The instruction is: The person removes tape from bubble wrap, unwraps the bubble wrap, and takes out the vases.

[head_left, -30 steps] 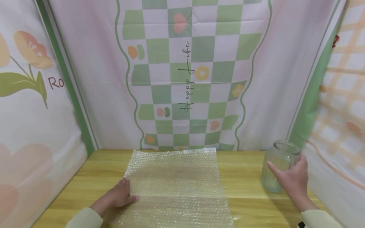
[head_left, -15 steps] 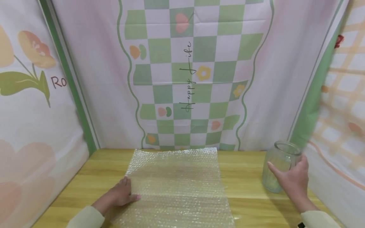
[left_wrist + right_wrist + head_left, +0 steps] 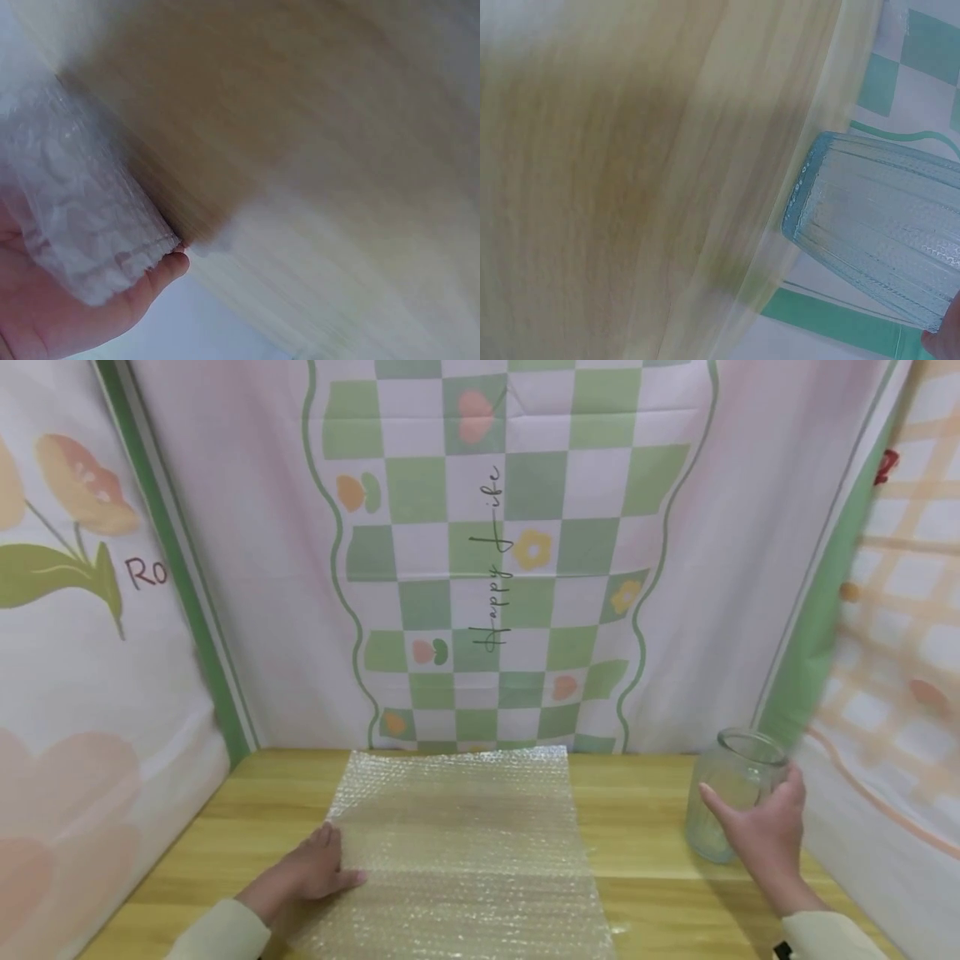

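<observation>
A sheet of clear bubble wrap lies on the wooden table. My left hand grips its left edge, the thumb reaching in over the sheet; the fingertips are partly hidden. In the left wrist view, a crumpled edge of the bubble wrap lies against the palm of the left hand. At the right, my right hand holds a clear glass jar, thumb on the near side and fingers round the far side. Faint ribs run along the jar in the right wrist view. Its mouth is uncovered.
A wooden table spans the front. Behind it hangs a green-and-white checked cloth. Printed cloth walls stand on the left and right, the right one close to the jar.
Both hands keep their places on the bubble wrap and the jar. Only the head view shifts slightly.
</observation>
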Motion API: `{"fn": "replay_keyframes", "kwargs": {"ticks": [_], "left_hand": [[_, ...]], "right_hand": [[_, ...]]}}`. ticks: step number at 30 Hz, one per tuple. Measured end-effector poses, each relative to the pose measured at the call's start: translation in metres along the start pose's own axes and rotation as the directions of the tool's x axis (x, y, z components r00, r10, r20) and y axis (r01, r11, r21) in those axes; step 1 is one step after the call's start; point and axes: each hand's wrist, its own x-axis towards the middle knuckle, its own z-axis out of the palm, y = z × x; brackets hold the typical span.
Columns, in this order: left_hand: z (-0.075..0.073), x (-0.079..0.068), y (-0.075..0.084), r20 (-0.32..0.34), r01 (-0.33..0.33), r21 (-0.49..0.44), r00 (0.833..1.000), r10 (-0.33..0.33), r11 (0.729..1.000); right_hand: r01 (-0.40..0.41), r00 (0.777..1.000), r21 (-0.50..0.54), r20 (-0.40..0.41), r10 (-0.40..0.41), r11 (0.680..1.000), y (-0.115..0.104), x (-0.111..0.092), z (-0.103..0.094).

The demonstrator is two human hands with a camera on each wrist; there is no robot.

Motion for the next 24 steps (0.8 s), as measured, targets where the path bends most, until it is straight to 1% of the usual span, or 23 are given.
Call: {"fn": "replay_keyframes", "kwargs": {"ticks": [3, 7, 11, 14, 19, 21, 24], "left_hand": [[-0.001, -0.002, -0.001, -0.012, -0.017, -0.003, 1.0, 0.017, 1.0], [-0.002, -0.002, -0.002, -0.06, -0.03, 0.02, 0.998, 0.032, 0.999], [-0.001, -0.001, -0.005, -0.111, -0.006, 0.035, 0.994, 0.01, 0.999], [-0.001, 0.0, -0.006, -0.125, 0.008, 0.011, 0.992, -0.007, 1.0], [-0.002, -0.004, -0.006, -0.122, 0.016, -0.083, 0.992, -0.026, 0.996], [-0.003, -0.005, -0.004, -0.127, 0.018, -0.117, 0.991, -0.033, 0.993], [-0.003, -0.005, -0.003, -0.146, 0.019, -0.128, 0.989, -0.038, 0.992]], "right_hand": [[0.015, 1.0, 0.024, 0.001, -0.015, 1.0, 0.0, 0.0, 0.001], [0.04, 0.999, 0.022, 0.017, -0.04, 0.999, -0.001, 0.002, 0.0], [0.064, 0.997, -0.006, 0.041, -0.064, 0.998, -0.001, 0.003, -0.002], [0.071, 0.997, -0.02, 0.041, -0.07, 0.997, -0.002, 0.003, -0.005], [0.059, 0.998, -0.027, 0.008, -0.058, 0.998, -0.008, 0.005, -0.012], [0.052, 0.999, -0.008, -0.009, -0.052, 0.999, -0.013, 0.007, -0.014], [0.027, 0.999, 0.034, -0.034, -0.026, 0.999, -0.023, 0.011, -0.018]]}}
